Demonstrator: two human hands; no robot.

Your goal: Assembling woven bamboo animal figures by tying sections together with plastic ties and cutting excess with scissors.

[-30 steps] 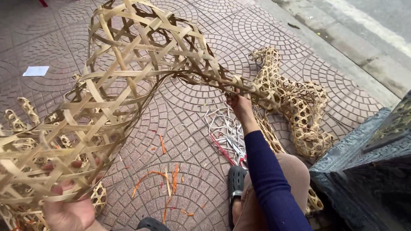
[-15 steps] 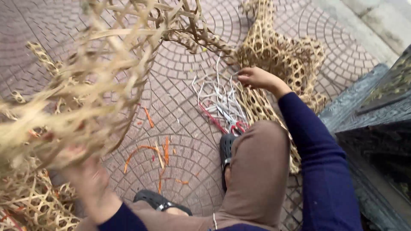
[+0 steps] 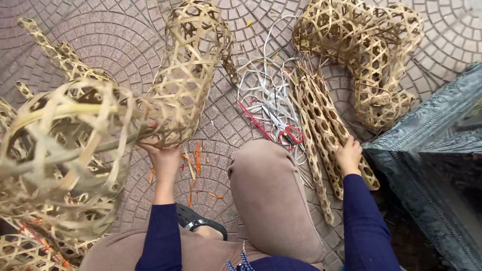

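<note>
Left hand closed around the lower rim of an open-weave bamboo frame, lifted clear of the brick paving, likely for turning and inspection; long axis running away from the body, open mouth pointing up-frame. Right hand clasping narrow woven bamboo strips lying on the ground, fingers curled over them, apparently picking one out. Red-handled scissors resting just beside, near the knee.
</note>
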